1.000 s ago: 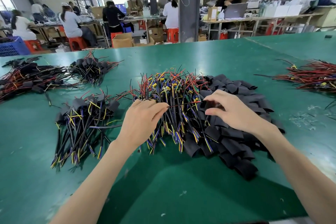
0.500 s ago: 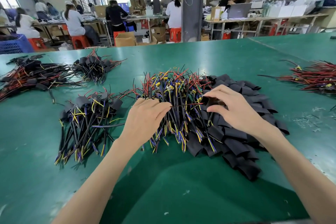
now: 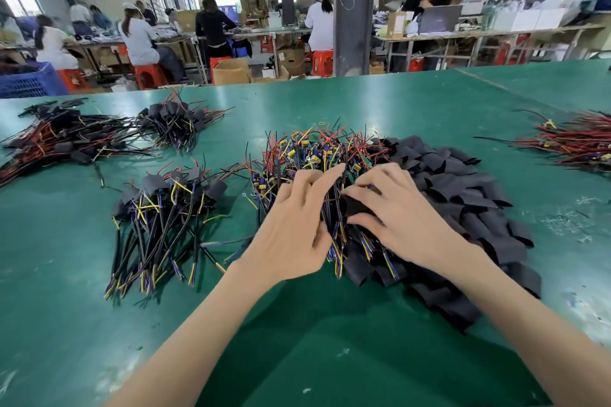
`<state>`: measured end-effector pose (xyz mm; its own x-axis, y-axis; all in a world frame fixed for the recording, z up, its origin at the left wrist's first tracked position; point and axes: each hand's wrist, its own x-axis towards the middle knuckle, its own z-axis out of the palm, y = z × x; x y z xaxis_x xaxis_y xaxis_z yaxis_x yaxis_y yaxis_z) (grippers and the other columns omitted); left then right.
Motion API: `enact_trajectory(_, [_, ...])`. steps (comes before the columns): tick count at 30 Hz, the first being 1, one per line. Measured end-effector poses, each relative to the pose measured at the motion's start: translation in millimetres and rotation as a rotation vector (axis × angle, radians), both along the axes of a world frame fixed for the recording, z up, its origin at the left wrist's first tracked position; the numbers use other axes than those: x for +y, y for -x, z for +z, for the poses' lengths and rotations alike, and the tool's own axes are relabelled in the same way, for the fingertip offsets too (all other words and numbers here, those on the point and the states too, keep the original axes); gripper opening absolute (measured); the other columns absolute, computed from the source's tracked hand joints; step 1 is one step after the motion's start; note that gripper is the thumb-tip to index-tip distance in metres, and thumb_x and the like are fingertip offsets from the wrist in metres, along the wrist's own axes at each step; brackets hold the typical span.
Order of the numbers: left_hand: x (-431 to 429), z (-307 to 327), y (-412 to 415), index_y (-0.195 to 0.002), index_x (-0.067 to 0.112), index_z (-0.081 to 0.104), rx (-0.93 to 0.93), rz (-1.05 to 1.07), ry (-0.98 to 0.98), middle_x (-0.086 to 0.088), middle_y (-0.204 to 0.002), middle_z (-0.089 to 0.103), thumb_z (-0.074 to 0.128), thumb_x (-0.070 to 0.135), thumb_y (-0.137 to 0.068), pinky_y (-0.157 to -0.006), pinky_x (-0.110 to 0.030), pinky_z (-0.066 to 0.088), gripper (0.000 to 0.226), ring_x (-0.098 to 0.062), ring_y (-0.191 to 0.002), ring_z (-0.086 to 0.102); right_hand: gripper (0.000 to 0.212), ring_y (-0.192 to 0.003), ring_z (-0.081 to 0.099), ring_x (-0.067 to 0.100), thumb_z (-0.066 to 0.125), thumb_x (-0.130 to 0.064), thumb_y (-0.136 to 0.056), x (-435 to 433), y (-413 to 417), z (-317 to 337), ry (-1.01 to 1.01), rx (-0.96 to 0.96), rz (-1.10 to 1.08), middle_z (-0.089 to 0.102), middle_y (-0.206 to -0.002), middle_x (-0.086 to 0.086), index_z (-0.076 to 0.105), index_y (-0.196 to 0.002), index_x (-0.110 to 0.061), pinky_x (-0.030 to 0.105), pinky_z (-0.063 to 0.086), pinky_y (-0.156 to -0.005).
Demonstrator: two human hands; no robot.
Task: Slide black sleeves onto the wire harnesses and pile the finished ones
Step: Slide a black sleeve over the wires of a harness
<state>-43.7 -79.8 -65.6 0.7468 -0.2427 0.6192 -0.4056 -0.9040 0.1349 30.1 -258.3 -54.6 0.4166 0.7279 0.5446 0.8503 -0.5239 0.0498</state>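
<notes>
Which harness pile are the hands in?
The centre pile, beside the loose black sleeves: left hand is in it, right hand pinches a sleeve over it. Other piles lie untouched.

The right hand [image 3: 400, 218] covers most of the black sleeve [image 3: 355, 205] it pinches, so whether a wire is inside cannot be told; what the left hand [image 3: 294, 228] grips in the harness pile [image 3: 310, 152] is hidden. Far right of the right hand, the red bundle [image 3: 575, 142] is cut by the edge; far left of the left hand, a dark pile [image 3: 49, 139] is cut too.
</notes>
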Motion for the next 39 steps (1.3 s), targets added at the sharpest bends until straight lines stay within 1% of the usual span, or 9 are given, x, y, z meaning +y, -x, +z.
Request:
enact_trajectory(5, [-9.7, -0.7, 4.1, -0.145, 0.025, 0.012, 0.074, -0.164, 0.154, -0.001, -0.131, 0.028, 0.038, -0.004, -0.060, -0.092, -0.047, 0.045, 0.094, -0.029, -0.110, 0.044, 0.039, -0.096, 0.054, 0.033, 0.061, -0.027, -0.090, 11.2, 9.0, -6.2, 0.076, 0.071, 0.049, 0.056, -0.108, 0.011, 0.056, -0.122, -0.005, 0.046, 0.046, -0.085])
enact_trajectory(8, [-2.4, -1.0, 2.0, -0.145, 0.021, 0.016, 0.067, -0.141, 0.186, 0.001, -0.133, 0.029, 0.047, -0.005, -0.062, -0.100, -0.044, 0.039, 0.092, -0.025, -0.110, 0.048, 0.036, -0.088, 0.055, 0.034, 0.063, -0.022, -0.089, 13.0, 10.1, -8.0, 0.082, 0.047, 0.037, 0.059, -0.103, 0.014, 0.055, -0.115, 0.003, 0.047, 0.049, -0.080])
enact_trajectory(12, [16.7, -2.1, -3.3, -0.145, 0.016, 0.026, 0.066, 0.052, 0.101, -0.002, -0.139, 0.036, 0.068, 0.027, -0.068, -0.108, -0.037, 0.025, 0.089, -0.020, -0.129, 0.034, 0.036, -0.086, 0.055, 0.038, 0.061, -0.018, -0.089, 11.3, 4.7, -10.1, 0.049, 0.058, -0.011, 0.060, -0.102, 0.019, 0.055, -0.113, 0.008, 0.045, 0.047, -0.081])
enact_trajectory(16, [34.5, -2.8, -8.1, -0.117, 0.024, 0.055, 0.176, 0.136, 0.078, 0.009, -0.118, 0.050, 0.075, 0.047, -0.072, -0.094, -0.030, 0.023, 0.054, -0.012, -0.113, 0.035, 0.037, -0.093, 0.050, 0.036, 0.056, -0.019, -0.093, 5.4, -3.8, -11.8, 0.001, 0.136, -0.006, 0.057, -0.106, 0.018, 0.051, -0.120, 0.006, 0.035, 0.033, -0.087])
enact_trajectory(20, [36.3, -4.4, -10.4, -0.095, 0.020, 0.066, 0.256, 0.009, 0.255, 0.009, -0.096, 0.059, 0.075, 0.033, -0.078, -0.090, -0.029, 0.030, 0.024, -0.010, -0.099, 0.046, 0.040, -0.104, 0.044, 0.029, 0.051, -0.024, -0.095, 3.1, -6.8, -15.1, -0.034, 0.233, 0.011, 0.054, -0.116, 0.015, 0.046, -0.127, 0.001, 0.031, 0.030, -0.093])
enact_trajectory(25, [29.2, -0.3, -7.5, -0.093, 0.024, 0.058, 0.298, -0.028, 0.478, 0.016, -0.079, 0.063, 0.076, 0.023, -0.079, -0.076, -0.006, 0.039, 0.023, 0.003, -0.077, 0.057, 0.044, -0.104, 0.049, 0.034, 0.055, -0.022, -0.092, 4.4, -0.3, -13.6, -0.033, 0.242, 0.033, 0.056, -0.113, 0.018, 0.049, -0.126, 0.005, 0.029, 0.030, -0.092])
enact_trajectory(29, [24.2, 5.0, -5.2, -0.091, 0.020, 0.062, 0.275, -0.080, 0.642, 0.007, -0.072, 0.063, 0.081, 0.014, -0.071, -0.071, -0.012, 0.046, 0.028, -0.009, -0.067, 0.059, 0.048, -0.101, 0.057, 0.039, 0.062, -0.019, -0.086, 3.9, 3.6, -9.5, -0.031, 0.206, 0.043, 0.060, -0.112, 0.022, 0.052, -0.124, 0.009, 0.028, 0.030, -0.091])
enact_trajectory(35, [23.5, 8.6, -4.6, -0.090, 0.019, 0.063, 0.386, -0.078, 0.810, 0.004, -0.077, 0.061, 0.077, 0.005, -0.075, -0.073, -0.026, 0.054, 0.025, -0.012, -0.065, 0.064, 0.047, -0.117, 0.049, 0.023, 0.061, -0.020, -0.090, -0.1, -0.2, -11.5, -0.125, 0.240, 0.101, 0.055, -0.126, 0.012, 0.048, -0.132, -0.002, 0.024, 0.029, -0.100])
enact_trajectory(39, [23.6, 11.6, -3.3, -0.087, 0.023, 0.065, 0.359, -0.058, 0.727, 0.006, -0.080, 0.066, 0.080, 0.007, -0.071, -0.074, -0.013, 0.046, 0.027, -0.002, -0.068, 0.059, 0.047, -0.095, 0.051, 0.022, 0.064, -0.019, -0.089, -3.6, -6.0, -13.9, -0.124, 0.222, 0.145, 0.050, -0.111, 0.010, 0.051, -0.131, -0.004, 0.026, 0.041, -0.086])
